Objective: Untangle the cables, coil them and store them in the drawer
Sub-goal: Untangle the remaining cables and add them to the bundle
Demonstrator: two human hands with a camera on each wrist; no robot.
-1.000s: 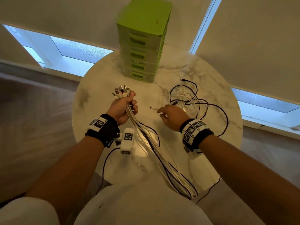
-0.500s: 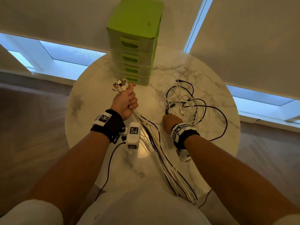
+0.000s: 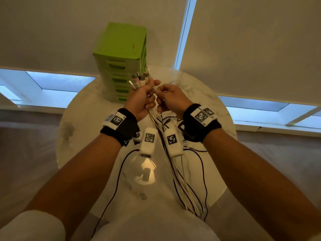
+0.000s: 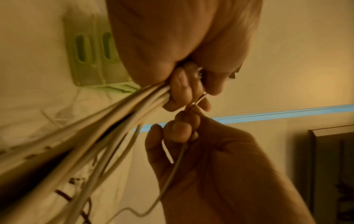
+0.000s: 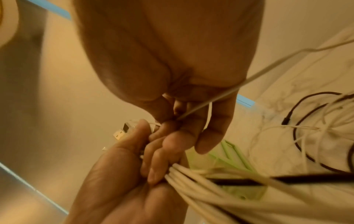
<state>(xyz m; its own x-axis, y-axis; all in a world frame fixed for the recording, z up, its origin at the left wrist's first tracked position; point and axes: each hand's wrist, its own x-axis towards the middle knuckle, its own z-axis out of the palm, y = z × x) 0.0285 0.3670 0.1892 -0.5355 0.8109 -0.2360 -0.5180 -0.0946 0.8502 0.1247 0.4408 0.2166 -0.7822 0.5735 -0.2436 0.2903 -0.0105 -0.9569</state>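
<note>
Left hand (image 3: 141, 99) fisted, right hand (image 3: 171, 98) pinching, knuckles touching.

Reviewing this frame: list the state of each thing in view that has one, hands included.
left hand: raised, gripping the cable bundle just below its plugs.
right hand: pinching one thin white cable beside the left hand.
cable bundle: gathered, uncoiled, hanging over the table edge.
thin white cable: pulled taut from the right hand's fingers.
loose cables: still tangled on the table.
green drawer unit: visible drawers closed.

The cable bundle (image 3: 189, 193) runs off the table edge (image 3: 224, 192), its lower ends hidden behind the lap.
</note>
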